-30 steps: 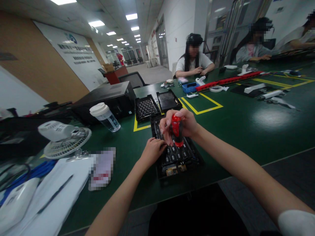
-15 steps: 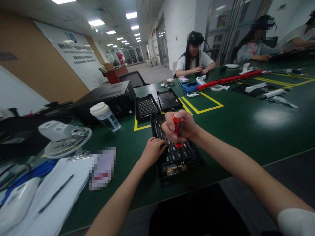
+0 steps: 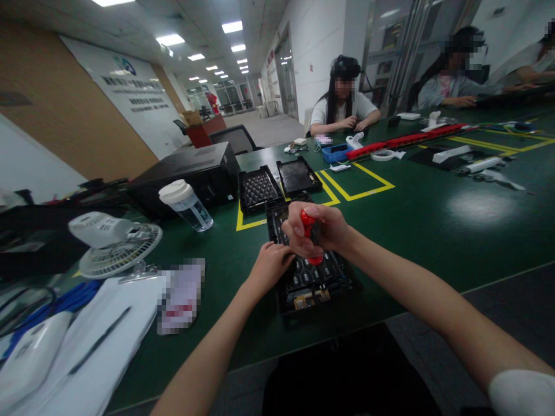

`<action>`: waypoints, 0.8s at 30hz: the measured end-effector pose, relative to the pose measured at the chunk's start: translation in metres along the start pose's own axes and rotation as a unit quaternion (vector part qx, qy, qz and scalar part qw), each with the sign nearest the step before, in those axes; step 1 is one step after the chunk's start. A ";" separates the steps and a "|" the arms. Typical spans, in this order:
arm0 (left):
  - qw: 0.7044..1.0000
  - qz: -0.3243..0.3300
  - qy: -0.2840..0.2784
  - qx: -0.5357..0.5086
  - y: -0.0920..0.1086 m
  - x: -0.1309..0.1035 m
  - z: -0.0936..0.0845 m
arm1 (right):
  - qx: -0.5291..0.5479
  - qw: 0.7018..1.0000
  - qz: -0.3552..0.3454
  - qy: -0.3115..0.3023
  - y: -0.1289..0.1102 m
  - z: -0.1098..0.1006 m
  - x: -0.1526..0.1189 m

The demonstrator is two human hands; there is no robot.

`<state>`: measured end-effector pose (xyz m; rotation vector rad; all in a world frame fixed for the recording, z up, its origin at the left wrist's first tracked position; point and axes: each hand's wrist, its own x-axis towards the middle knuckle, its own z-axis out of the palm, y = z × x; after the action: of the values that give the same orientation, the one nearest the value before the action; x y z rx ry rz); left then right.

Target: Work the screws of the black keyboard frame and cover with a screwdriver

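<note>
My right hand (image 3: 318, 230) is wrapped round an upright hand tool (image 3: 308, 220) with red ends and a dark middle. Its lower red end (image 3: 315, 260) sits over a black tray-like case (image 3: 312, 271) whose surface carries rows of dark rounded parts; the tool's working tip cannot be made out. Against the case's left side rests my left hand (image 3: 273, 263), fingers slightly bent and spread on it, holding nothing. At the near end of the case, gold-brown parts (image 3: 311, 299) show. My right hand covers the middle of the case.
Two more black trays (image 3: 259, 189) lie beyond the case, inside yellow tape lines. On the left are a lidded clear cup (image 3: 186, 205), a white fan (image 3: 119, 242), a clipboard with papers (image 3: 117, 323) and a pen (image 3: 99, 341). A co-worker (image 3: 344, 107) sits across the green table (image 3: 416, 214).
My right hand and the tool have shifted slightly left, and the tool's top leans a little more to the left. My left hand stays in place on the case.
</note>
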<state>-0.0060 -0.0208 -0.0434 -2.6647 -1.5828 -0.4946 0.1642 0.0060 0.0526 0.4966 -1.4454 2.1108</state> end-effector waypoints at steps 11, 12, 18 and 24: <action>1.000 0.003 -0.002 -0.001 0.002 0.000 -0.001 | -0.043 0.998 -0.014 0.043 -0.002 0.006 -0.007; 1.000 0.003 -0.004 -0.001 0.002 0.000 -0.001 | -0.046 0.998 -0.018 0.044 -0.003 0.006 -0.007; 1.000 0.000 -0.004 -0.002 0.003 0.000 -0.002 | -0.063 0.996 -0.028 0.056 -0.002 0.007 -0.008; 1.000 -0.002 -0.003 0.003 0.002 0.000 -0.001 | -0.086 0.992 -0.045 0.078 -0.003 0.011 -0.010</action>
<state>-0.0044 -0.0222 -0.0423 -2.6622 -1.5875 -0.4809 0.1735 -0.0055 0.0529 0.3172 -1.4701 1.8908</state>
